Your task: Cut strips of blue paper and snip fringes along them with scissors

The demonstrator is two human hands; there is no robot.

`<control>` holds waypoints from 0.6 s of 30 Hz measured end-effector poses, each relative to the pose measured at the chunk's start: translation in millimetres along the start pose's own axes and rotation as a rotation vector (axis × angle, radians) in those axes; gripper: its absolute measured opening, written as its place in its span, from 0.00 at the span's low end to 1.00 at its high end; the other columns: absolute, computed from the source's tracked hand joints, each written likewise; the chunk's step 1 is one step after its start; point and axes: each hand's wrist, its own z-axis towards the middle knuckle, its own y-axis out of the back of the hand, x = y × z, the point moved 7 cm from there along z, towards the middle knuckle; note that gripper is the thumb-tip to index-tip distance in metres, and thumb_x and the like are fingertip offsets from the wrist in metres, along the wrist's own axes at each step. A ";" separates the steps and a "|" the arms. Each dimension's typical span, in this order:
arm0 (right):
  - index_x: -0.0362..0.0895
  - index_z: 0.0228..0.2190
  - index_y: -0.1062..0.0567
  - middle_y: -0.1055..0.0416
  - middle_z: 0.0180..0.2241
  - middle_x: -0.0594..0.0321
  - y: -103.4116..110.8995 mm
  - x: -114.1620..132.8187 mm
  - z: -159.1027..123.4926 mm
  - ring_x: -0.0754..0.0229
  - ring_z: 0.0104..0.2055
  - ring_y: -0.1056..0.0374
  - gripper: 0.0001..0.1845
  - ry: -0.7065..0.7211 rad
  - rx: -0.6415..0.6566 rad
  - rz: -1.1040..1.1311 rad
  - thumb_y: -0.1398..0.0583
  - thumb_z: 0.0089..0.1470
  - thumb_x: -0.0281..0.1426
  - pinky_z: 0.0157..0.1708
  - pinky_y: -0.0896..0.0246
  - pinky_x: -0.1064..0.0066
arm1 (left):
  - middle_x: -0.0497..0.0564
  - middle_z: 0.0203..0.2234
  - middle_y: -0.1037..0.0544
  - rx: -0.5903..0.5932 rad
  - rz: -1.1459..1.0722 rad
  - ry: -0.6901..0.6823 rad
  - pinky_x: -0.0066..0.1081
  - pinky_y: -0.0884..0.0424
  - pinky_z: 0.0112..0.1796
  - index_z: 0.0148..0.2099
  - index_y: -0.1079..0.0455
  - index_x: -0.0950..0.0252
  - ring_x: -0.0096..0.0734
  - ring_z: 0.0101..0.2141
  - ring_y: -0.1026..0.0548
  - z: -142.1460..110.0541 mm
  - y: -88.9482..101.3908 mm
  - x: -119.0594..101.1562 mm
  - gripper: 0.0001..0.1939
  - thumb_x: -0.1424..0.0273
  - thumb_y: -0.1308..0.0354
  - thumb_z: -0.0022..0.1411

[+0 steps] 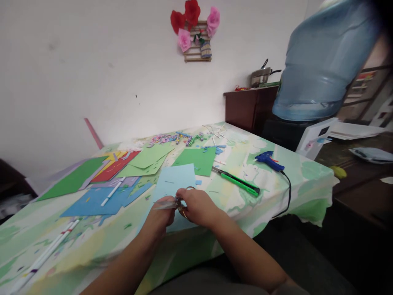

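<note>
My right hand (pixel 199 207) is closed around the handles of a pair of scissors (pixel 172 203), whose blades point left. My left hand (pixel 160 214) is closed just below the blades, pinching the near edge of a light blue paper sheet (pixel 175 180) that lies on the table. Both hands meet at the table's front edge, over the green patterned tablecloth (pixel 270 184).
Green (pixel 196 159), red (pixel 113 168) and blue (pixel 98 200) sheets lie spread across the table, with a white pen (pixel 112 191), a green utility knife (pixel 241 182), a blue glue gun (pixel 270 160) with black cord, and small rolled paper bits at the back. A large water bottle (pixel 322 61) stands to the right.
</note>
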 end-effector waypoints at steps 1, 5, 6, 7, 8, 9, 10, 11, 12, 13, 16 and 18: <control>0.44 0.38 0.33 0.28 0.32 0.56 -2.0 -0.2 0.4 0.53 0.35 0.34 0.14 0.001 -0.003 0.017 0.46 0.45 0.28 0.31 0.44 0.66 | 0.38 0.09 0.55 0.012 -0.048 0.040 0.23 0.60 0.15 0.17 0.54 0.62 0.17 0.12 0.56 -0.8 -1.8 1.2 0.12 0.66 0.52 0.42; 0.44 0.34 0.33 0.30 0.30 0.57 -4.8 -6.1 -1.1 0.55 0.34 0.35 0.10 -0.050 -0.079 0.125 0.46 0.45 0.28 0.31 0.45 0.67 | 0.38 0.09 0.54 0.072 -0.161 0.092 0.22 0.59 0.15 0.18 0.52 0.63 0.16 0.12 0.57 -4.6 -7.5 1.1 0.10 0.67 0.52 0.41; 0.44 0.33 0.33 0.31 0.30 0.58 -4.5 -8.7 -2.2 0.56 0.33 0.36 0.09 -0.071 -0.109 0.163 0.46 0.44 0.28 0.31 0.44 0.67 | 0.38 0.09 0.54 0.077 -0.177 0.088 0.22 0.59 0.15 0.17 0.52 0.63 0.16 0.12 0.56 -5.2 -7.2 1.3 0.10 0.67 0.52 0.42; 0.44 0.32 0.34 0.31 0.29 0.60 -4.0 -11.6 -3.5 0.58 0.32 0.36 0.09 -0.095 -0.143 0.206 0.45 0.44 0.28 0.30 0.44 0.68 | 0.38 0.09 0.53 0.062 -0.186 0.074 0.22 0.58 0.15 0.17 0.51 0.63 0.16 0.12 0.56 -5.6 -5.2 1.5 0.10 0.68 0.52 0.43; 0.45 0.32 0.36 0.32 0.28 0.62 -3.5 -14.7 -4.8 0.59 0.30 0.36 0.08 -0.121 -0.179 0.255 0.45 0.44 0.28 0.29 0.44 0.70 | 0.38 0.09 0.51 0.025 -0.184 0.043 0.22 0.56 0.15 0.18 0.49 0.64 0.16 0.12 0.53 -5.7 -1.3 1.0 0.10 0.68 0.51 0.44; 0.45 0.32 0.37 0.33 0.26 0.64 -3.1 -18.0 -6.0 0.61 0.28 0.37 0.08 -0.147 -0.216 0.309 0.45 0.45 0.29 0.27 0.44 0.71 | 0.39 0.10 0.47 -0.026 -0.169 -0.005 0.22 0.52 0.15 0.19 0.46 0.64 0.17 0.13 0.49 -5.7 3.7 -0.4 0.09 0.67 0.49 0.45; 0.46 0.33 0.39 0.34 0.25 0.66 -3.0 -21.1 -7.1 0.63 0.25 0.38 0.08 -0.172 -0.250 0.366 0.46 0.46 0.30 0.25 0.45 0.72 | 0.41 0.13 0.41 -0.079 -0.139 -0.065 0.22 0.47 0.17 0.22 0.41 0.65 0.19 0.16 0.43 -6.0 8.6 -2.9 0.08 0.66 0.47 0.45; 0.46 0.33 0.40 0.36 0.23 0.68 -3.3 -23.9 -7.8 0.64 0.23 0.39 0.09 -0.191 -0.280 0.426 0.46 0.47 0.31 0.23 0.45 0.73 | 0.44 0.18 0.34 -0.121 -0.099 -0.130 0.23 0.40 0.21 0.27 0.37 0.65 0.22 0.21 0.36 -6.6 12.4 -6.4 0.08 0.65 0.45 0.45; 0.46 0.34 0.41 0.37 0.22 0.69 -3.9 -26.2 -8.1 0.65 0.22 0.40 0.09 -0.205 -0.306 0.485 0.47 0.48 0.33 0.22 0.45 0.74 | 0.47 0.25 0.29 -0.141 -0.058 -0.190 0.25 0.36 0.27 0.33 0.34 0.65 0.25 0.27 0.32 -7.3 13.9 -10.3 0.12 0.64 0.43 0.45; 0.47 0.34 0.42 0.37 0.22 0.69 -4.5 -27.8 -8.0 0.65 0.22 0.41 0.10 -0.210 -0.325 0.543 0.47 0.48 0.34 0.22 0.45 0.74 | 0.50 0.32 0.27 -0.133 -0.021 -0.237 0.28 0.34 0.33 0.38 0.33 0.64 0.29 0.34 0.30 -7.8 12.9 -14.1 0.16 0.63 0.42 0.45; 0.47 0.32 0.43 0.37 0.25 0.68 -5.5 -29.7 -6.3 0.66 0.24 0.40 0.11 -0.197 -0.353 0.703 0.45 0.46 0.34 0.24 0.42 0.73 | 0.53 0.36 0.27 -0.061 0.039 -0.278 0.33 0.35 0.39 0.42 0.33 0.65 0.35 0.38 0.30 -8.4 3.9 -21.9 0.20 0.60 0.43 0.48; 0.47 0.29 0.44 0.38 0.25 0.68 -4.9 -30.1 -5.3 0.66 0.23 0.40 0.10 -0.189 -0.356 0.796 0.46 0.46 0.35 0.23 0.42 0.73 | 0.53 0.33 0.26 -0.044 0.058 -0.278 0.33 0.34 0.35 0.41 0.33 0.66 0.34 0.35 0.29 -8.7 -0.8 -25.9 0.20 0.60 0.43 0.48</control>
